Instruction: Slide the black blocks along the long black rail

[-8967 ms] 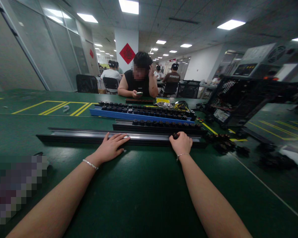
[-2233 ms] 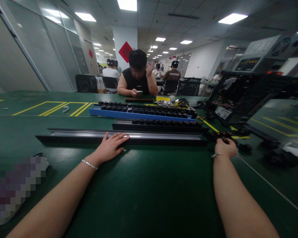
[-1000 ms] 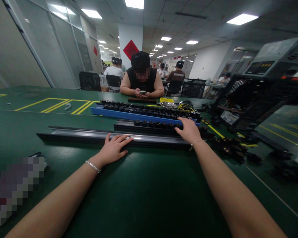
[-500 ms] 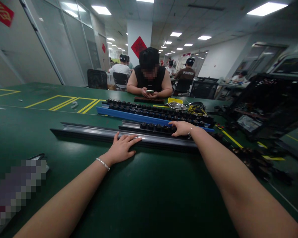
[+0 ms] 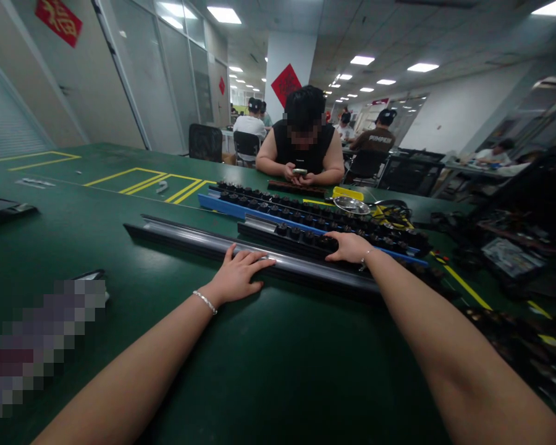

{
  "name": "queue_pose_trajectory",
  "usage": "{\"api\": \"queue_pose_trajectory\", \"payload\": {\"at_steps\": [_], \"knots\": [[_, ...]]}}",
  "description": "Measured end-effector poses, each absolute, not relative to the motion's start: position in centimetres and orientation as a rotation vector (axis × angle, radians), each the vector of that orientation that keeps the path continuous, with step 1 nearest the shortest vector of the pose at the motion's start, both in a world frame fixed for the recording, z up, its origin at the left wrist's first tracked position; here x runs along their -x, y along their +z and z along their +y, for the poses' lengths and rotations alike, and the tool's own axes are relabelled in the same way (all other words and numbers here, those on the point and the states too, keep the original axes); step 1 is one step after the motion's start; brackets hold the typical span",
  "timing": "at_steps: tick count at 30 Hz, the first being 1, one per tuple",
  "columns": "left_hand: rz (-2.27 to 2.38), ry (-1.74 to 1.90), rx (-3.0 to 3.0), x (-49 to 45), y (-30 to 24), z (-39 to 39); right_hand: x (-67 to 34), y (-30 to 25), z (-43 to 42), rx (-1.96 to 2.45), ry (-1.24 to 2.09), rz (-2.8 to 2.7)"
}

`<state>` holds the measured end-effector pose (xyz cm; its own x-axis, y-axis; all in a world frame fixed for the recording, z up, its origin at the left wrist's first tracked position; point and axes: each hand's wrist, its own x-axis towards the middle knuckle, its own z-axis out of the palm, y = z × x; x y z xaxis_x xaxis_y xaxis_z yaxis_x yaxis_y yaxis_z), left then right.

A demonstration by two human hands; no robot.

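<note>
A long dark metal channel rail (image 5: 185,239) lies across the green table in front of me. My left hand (image 5: 241,275) rests on its near side with fingers spread, palm down. Just behind it is a shorter dark rail (image 5: 254,227) carrying a row of small black parts (image 5: 296,233). At the right end of that row, my right hand (image 5: 349,247) has thumb and fingers curled round one of the black parts, which is mostly hidden by the hand. Farther back, a blue rail (image 5: 241,209) lies beside more rows of black parts.
Across the green table (image 5: 269,358), a person (image 5: 306,139) holds a phone. A metal dish (image 5: 352,204), a yellow tray (image 5: 348,193) and cables (image 5: 393,213) sit back right. Black parts (image 5: 514,334) are heaped at right. A blurred-out object (image 5: 46,334) lies at left.
My view has swung to the left, so the scene sits farther right in the picture. Both hands stay at the same rails, with little visible movement of their own.
</note>
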<state>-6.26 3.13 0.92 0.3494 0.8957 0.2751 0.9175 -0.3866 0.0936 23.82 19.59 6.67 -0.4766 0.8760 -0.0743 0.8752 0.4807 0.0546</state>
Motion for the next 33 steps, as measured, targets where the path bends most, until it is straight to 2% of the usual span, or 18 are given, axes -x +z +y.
{"api": "queue_pose_trajectory", "payload": {"at_steps": [10, 15, 19, 24, 33], "knots": [[-1.745, -0.395, 2.476, 5.7, 1.0, 4.0, -20.5, 11.7, 16.3, -1.439, 0.188, 2.797], [-1.802, -0.391, 2.51, 4.7, 1.3, 1.2, -16.7, 12.8, 12.1, -1.312, 0.231, 2.813], [-1.574, -0.548, 2.712, 4.4, 2.4, -3.0, -14.9, 11.8, 8.6, -1.308, 0.092, 2.823], [-1.542, -0.918, 2.419, 4.6, 3.6, -5.6, -13.1, 9.5, 4.8, -1.39, 0.011, 2.794], [-1.661, -0.849, 2.238, 5.2, 2.1, -4.8, -10.2, 6.9, 2.3, -1.354, -0.095, 2.805]]}}
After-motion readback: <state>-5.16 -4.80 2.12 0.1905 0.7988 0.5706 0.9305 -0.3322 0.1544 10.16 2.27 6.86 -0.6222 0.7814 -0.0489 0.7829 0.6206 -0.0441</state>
